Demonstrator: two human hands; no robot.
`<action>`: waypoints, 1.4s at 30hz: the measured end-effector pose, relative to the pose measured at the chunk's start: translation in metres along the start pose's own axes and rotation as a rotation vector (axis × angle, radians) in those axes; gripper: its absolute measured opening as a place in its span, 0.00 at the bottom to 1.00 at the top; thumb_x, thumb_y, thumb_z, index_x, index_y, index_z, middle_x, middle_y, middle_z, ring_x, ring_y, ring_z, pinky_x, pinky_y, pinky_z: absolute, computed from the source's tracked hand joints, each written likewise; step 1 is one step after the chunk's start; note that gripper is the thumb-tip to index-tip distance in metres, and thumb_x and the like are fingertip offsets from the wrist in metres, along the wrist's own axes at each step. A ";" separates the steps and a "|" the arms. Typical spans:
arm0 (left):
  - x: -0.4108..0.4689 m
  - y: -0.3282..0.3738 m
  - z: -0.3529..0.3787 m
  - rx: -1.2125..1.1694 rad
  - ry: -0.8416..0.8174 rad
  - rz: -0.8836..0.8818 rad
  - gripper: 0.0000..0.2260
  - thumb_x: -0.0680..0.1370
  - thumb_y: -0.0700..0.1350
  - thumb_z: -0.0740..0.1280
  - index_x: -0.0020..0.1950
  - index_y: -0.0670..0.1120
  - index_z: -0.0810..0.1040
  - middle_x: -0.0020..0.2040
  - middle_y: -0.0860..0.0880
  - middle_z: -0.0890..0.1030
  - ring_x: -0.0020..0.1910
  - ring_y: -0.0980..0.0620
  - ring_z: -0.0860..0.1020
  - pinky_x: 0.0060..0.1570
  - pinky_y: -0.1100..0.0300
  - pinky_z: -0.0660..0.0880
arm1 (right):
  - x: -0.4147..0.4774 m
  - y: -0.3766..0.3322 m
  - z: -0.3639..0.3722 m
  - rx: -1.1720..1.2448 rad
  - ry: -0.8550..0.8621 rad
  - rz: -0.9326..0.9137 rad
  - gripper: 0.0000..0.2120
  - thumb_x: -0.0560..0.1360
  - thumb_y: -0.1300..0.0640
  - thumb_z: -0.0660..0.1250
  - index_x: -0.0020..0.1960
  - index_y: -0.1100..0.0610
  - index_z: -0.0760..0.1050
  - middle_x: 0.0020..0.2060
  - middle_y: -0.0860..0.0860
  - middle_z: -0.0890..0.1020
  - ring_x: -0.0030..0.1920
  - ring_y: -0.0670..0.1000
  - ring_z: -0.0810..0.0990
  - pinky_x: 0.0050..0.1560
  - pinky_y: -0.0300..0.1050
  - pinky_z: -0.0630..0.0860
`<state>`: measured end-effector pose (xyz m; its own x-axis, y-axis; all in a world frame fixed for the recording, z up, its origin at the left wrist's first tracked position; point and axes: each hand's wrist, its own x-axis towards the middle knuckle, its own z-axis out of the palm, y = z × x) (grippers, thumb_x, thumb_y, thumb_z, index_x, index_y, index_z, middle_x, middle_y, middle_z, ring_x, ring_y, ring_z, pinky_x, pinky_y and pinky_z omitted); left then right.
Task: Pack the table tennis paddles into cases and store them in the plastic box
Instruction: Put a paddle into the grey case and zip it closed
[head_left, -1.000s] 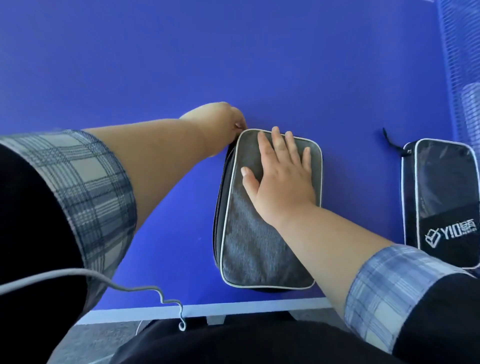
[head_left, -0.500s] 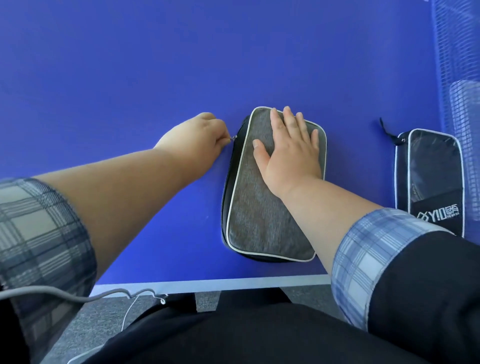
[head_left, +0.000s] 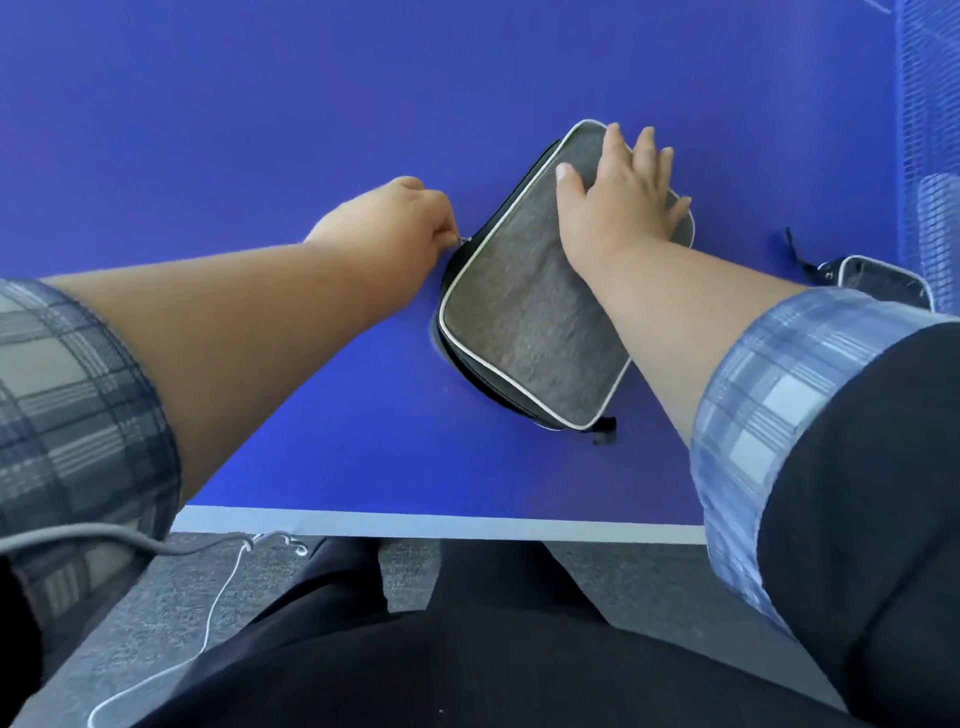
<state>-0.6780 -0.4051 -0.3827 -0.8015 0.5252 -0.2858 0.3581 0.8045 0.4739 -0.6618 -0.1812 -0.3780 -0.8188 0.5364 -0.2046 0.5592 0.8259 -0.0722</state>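
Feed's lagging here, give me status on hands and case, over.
Left hand pinching zipper pull on grey case. Right hand flat on top, pressing it down. Second case lies clear at right, nothing blocking.

A table tennis room: blue table tennis table with white edge line, net, grey carpet.

A grey case with white piping is lying under the fingers, showing against the blue table; plaid cuffs.
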 end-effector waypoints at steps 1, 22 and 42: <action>0.006 -0.003 -0.005 -0.004 -0.007 -0.023 0.09 0.83 0.51 0.59 0.56 0.52 0.78 0.54 0.51 0.73 0.45 0.44 0.77 0.45 0.44 0.78 | -0.005 -0.003 -0.003 0.023 0.038 -0.115 0.33 0.79 0.35 0.51 0.81 0.47 0.54 0.82 0.54 0.51 0.81 0.58 0.46 0.76 0.70 0.45; -0.030 -0.040 -0.006 -0.171 0.131 -0.071 0.10 0.82 0.50 0.58 0.55 0.49 0.78 0.55 0.49 0.75 0.52 0.45 0.75 0.50 0.50 0.73 | -0.011 -0.011 0.015 -0.049 0.017 -0.253 0.31 0.78 0.34 0.48 0.80 0.40 0.56 0.82 0.46 0.52 0.82 0.52 0.46 0.77 0.69 0.44; -0.079 0.030 0.044 -0.122 -0.098 0.185 0.12 0.82 0.53 0.59 0.57 0.51 0.80 0.51 0.53 0.77 0.54 0.51 0.76 0.51 0.49 0.75 | -0.003 -0.023 0.016 0.006 0.023 -0.158 0.32 0.77 0.33 0.49 0.79 0.39 0.56 0.82 0.46 0.52 0.82 0.52 0.46 0.76 0.68 0.43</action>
<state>-0.5835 -0.4103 -0.3825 -0.6755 0.6896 -0.2611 0.4292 0.6556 0.6212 -0.6700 -0.2045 -0.3917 -0.8992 0.4039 -0.1681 0.4240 0.8993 -0.1075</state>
